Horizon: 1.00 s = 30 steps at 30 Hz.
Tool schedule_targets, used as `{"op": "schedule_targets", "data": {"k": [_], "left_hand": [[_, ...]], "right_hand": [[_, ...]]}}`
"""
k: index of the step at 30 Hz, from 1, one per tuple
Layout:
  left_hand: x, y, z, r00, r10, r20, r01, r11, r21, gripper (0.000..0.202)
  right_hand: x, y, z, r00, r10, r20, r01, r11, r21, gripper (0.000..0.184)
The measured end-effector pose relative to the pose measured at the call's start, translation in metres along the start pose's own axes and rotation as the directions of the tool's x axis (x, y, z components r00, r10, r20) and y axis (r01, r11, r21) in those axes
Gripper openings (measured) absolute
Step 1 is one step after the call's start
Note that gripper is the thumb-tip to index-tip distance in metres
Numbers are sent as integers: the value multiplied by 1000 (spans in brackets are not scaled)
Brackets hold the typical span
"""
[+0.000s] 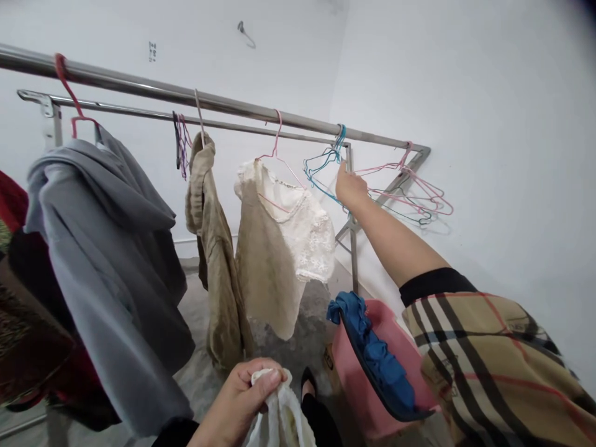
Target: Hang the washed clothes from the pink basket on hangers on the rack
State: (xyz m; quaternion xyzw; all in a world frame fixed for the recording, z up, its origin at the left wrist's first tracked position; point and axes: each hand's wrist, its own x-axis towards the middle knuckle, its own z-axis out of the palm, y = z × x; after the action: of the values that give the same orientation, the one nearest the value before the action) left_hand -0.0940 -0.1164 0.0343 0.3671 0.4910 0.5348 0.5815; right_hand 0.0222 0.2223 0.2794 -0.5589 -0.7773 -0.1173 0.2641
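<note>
Low in the view, my left hand (246,391) is closed on a white garment (282,416), pinching its edge between thumb and fingers; the garment's lower part runs out of frame. My right hand (350,186) is stretched out to the rail, closed at a bunch of blue clothes hangers (328,158) hooked there. Its thumb points up against the hangers, and its other fingers are partly hidden. Just left of these, a white lace top (311,230) with a beige front hangs on a pink hanger (275,139).
On the metal rail (233,108) also hang olive trousers (214,248), a grey hooded garment (107,248) and, at the right end, pink hangers (423,186). Below stands a pink basket (356,385) with blue cloth (384,366) over its dark rim. White walls close off the corner.
</note>
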Motion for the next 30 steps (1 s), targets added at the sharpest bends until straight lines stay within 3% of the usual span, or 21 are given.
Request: {"op": "schedule_targets", "data": {"k": [7,12,15,18,21,26,30], "left_hand": [[18,-2,-10,1000,-7,-9,7,1000,0,57],[37,-9,-18,999,-17,33,15,998,58,58],[43,-7,-20,999,-37,-11,37,998,47,58],[44,-4,-19,999,-33,-35,34,998,46,58],[42,0,-18,1000,-11,-27,13,997,81,58],[35,0,-14,999,-24,-40,25,1000,8,54],[30,-3,-13,999,-26,29,25,999,31,55]], "right_hand": [[37,81,14,986,148,-70,-162,951,-263,63],[56,121,27,962,190,-196,-243,922,-300,53],[57,125,29,936,174,-307,-267,917,-295,42],[54,121,26,922,84,-378,-213,926,-312,45],[54,117,19,926,53,-375,-164,949,-271,43],[64,112,3,939,211,-270,-197,977,76,31],[64,94,-14,931,281,-234,-164,892,420,26]]}}
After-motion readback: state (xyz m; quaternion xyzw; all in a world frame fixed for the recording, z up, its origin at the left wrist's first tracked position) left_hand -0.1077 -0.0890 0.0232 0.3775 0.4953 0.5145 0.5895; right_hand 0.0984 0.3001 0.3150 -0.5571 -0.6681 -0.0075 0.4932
